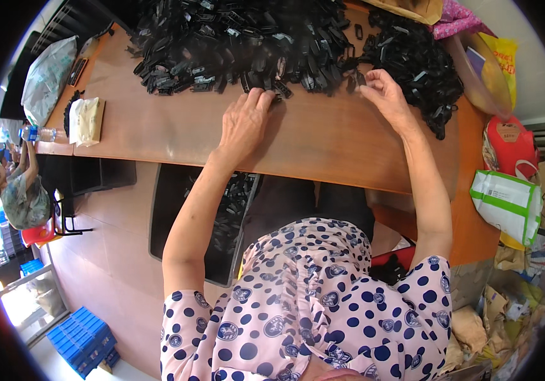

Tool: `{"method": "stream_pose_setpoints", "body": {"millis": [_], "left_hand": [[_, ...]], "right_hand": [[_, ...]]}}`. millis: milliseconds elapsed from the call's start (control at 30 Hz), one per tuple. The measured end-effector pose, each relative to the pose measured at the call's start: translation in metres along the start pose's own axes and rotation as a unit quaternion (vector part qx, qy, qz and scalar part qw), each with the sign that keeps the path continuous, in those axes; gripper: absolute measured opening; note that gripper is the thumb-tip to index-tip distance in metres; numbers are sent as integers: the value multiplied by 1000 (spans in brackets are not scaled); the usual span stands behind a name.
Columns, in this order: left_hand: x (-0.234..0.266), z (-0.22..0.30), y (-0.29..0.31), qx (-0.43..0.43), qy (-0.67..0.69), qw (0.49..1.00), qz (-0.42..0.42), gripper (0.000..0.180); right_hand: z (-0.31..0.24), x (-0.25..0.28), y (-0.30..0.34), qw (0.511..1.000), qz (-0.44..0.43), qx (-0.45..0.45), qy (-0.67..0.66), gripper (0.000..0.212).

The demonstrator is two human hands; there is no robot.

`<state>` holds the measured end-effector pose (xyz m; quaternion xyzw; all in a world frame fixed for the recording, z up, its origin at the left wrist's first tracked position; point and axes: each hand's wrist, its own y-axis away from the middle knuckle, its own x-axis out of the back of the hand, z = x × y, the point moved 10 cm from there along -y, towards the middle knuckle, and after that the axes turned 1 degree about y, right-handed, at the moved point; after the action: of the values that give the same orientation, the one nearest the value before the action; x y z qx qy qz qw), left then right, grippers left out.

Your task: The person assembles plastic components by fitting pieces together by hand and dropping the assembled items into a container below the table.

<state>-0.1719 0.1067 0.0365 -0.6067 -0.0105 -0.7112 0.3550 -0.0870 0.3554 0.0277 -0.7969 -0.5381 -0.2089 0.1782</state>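
A large heap of small black plastic parts (240,44) covers the far side of the wooden table (177,130). My left hand (245,120) rests at the heap's near edge, its fingers curled in around a small black part (276,99) that is mostly hidden. Farther right, my right hand (386,100) is raised with thumb and forefinger pinched together at a slightly blurred black part (356,80). Beside that hand lies a second heap of black parts (421,76), looking more ring-like. One loose oblong part (358,31) sits between the heaps.
Below the table edge at left stands a black bin (158,216) holding more black parts. A tissue pack (86,120) and a plastic bottle (47,134) are on the left. Bags (507,200) crowd the right side. Another person (21,190) sits far left near blue crates (82,340).
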Motion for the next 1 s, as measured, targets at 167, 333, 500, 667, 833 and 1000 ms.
{"method": "stream_pose_setpoints", "body": {"millis": [167, 333, 500, 667, 833, 1000], "left_hand": [[-7, -11, 6, 38, -18, 998, -41, 21], [10, -4, 19, 127, 105, 986, -11, 21], [11, 32, 33, 173, 413, 894, -18, 23], [32, 66, 32, 121, 500, 857, 31, 23], [20, 72, 40, 165, 508, 845, -16, 22], [29, 83, 36, 107, 462, 880, -19, 20]], "right_hand": [[3, -29, 26, 943, -79, -85, -312, 26], [-11, -47, 49, 879, -92, -95, -457, 19], [-47, -92, 81, 872, -171, -125, -442, 16], [-66, -104, 95, 817, -182, -112, -536, 12], [-74, -100, 104, 826, -200, -95, -519, 10], [-69, -98, 108, 842, -206, -97, -489, 8]]}}
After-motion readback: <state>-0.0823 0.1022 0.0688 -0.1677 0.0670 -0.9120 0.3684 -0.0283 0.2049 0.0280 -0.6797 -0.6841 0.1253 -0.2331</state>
